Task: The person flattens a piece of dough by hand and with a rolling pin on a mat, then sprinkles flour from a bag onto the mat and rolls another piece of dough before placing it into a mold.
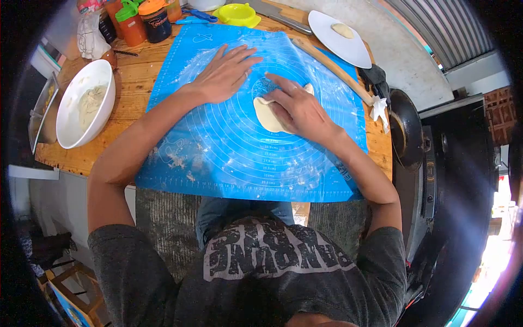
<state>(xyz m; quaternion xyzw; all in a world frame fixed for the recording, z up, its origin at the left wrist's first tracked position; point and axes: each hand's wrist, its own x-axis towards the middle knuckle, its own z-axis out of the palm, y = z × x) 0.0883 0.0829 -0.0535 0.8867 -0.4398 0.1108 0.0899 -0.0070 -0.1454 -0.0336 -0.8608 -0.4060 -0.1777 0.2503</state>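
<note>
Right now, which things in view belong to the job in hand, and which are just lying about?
Seemingly part of the job:
flattened dough under the right hand;
blue mat;
wooden rolling pin;
white bowl with pale mixture;
white plate with a dough piece.

Probably just lying about:
yellow dish;
green-lidded bottle;
orange-lidded jar;
frying pan.

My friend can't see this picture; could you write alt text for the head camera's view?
A person's right hand touches a flat piece of pale dough on a powder-dusted blue mat, the left hand spread nearby. A wooden rolling pin lies at right; a white bowl stands at left.
</note>
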